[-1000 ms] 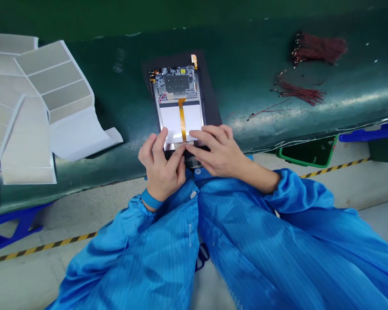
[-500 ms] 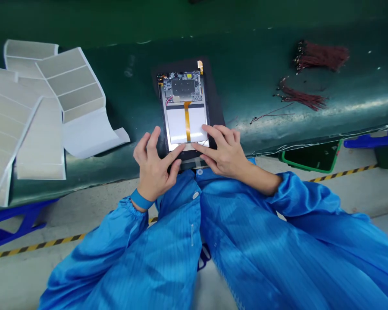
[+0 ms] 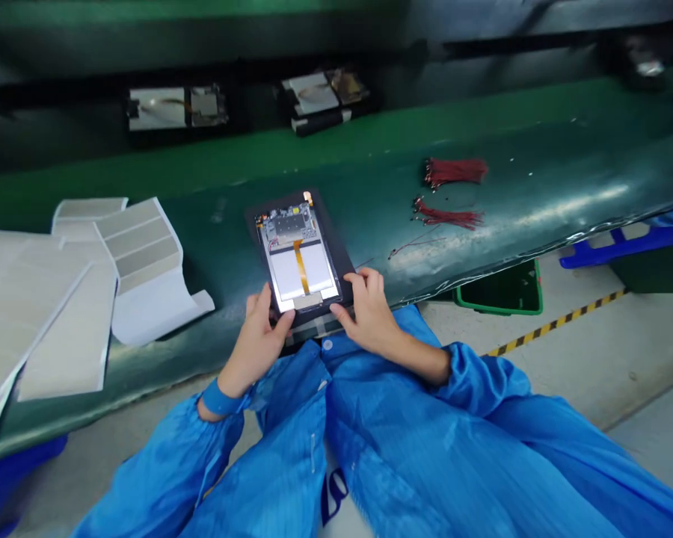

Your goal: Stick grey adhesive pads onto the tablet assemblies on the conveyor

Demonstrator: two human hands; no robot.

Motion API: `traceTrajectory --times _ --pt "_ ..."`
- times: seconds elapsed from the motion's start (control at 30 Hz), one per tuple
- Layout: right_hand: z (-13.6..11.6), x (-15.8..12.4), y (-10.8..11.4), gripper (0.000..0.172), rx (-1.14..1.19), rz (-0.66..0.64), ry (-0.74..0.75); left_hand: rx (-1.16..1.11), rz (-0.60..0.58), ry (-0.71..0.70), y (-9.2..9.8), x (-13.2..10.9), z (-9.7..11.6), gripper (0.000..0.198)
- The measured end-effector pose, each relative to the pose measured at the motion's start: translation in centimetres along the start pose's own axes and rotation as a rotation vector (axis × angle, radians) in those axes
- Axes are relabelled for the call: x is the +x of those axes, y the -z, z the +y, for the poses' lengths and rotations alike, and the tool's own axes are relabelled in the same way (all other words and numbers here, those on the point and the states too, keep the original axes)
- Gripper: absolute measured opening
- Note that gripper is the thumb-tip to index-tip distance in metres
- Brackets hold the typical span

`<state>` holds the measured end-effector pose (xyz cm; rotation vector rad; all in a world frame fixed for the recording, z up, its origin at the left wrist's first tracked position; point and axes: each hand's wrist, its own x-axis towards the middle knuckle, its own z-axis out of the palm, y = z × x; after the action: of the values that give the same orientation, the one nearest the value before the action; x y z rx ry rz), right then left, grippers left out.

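An opened tablet [image 3: 287, 273] lies on a dark mat [image 3: 333, 239] at the front of the bench. Its inside shows a circuit board [image 3: 289, 226] at the far end, a pale battery area and an orange ribbon cable [image 3: 300, 267]. A beige strip [image 3: 308, 300] sits along the near end. My left hand [image 3: 258, 336] grips the near left corner, thumb on the near edge. On the near right corner, my right hand [image 3: 369, 310] has its thumb and curled fingers closed around the edge. The undersides of the fingers are partly hidden.
Sheets of beige labels [image 3: 140, 243] overlap at the left. Two bundles of red wires [image 3: 457, 171] and some loose ones lie at the right. Beyond the bench, two more opened tablets [image 3: 168, 108] rest on a dark strip. A green bin [image 3: 502, 291] stands below the front edge.
My fingers have left the beige strip, and both hands now hold the tablet's near corners. The view has tilted up, bringing the far tablets into sight.
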<state>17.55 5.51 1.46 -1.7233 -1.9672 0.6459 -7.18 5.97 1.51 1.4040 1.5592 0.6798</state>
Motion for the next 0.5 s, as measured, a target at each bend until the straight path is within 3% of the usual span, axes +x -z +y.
traceTrajectory --times 0.1,0.27,0.37,0.5 --pt "0.7 0.9 0.5 0.067 0.055 -0.018 -0.054 0.035 -0.079 0.082 -0.4 -0.3 1.0 0.081" --pt "1.4 2.9 0.9 0.046 0.19 0.008 -0.185 -0.111 -0.065 0.21 -1.6 -1.3 2.0 0.081" --pt "1.5 4.2 0.5 0.048 0.616 0.086 -0.309 -0.109 0.008 0.198 -2.3 -0.9 2.8 0.083" --pt "2.0 6.1 1.2 0.064 1.316 0.068 -0.499 -0.074 0.072 0.08 -2.5 0.4 4.9 0.095"
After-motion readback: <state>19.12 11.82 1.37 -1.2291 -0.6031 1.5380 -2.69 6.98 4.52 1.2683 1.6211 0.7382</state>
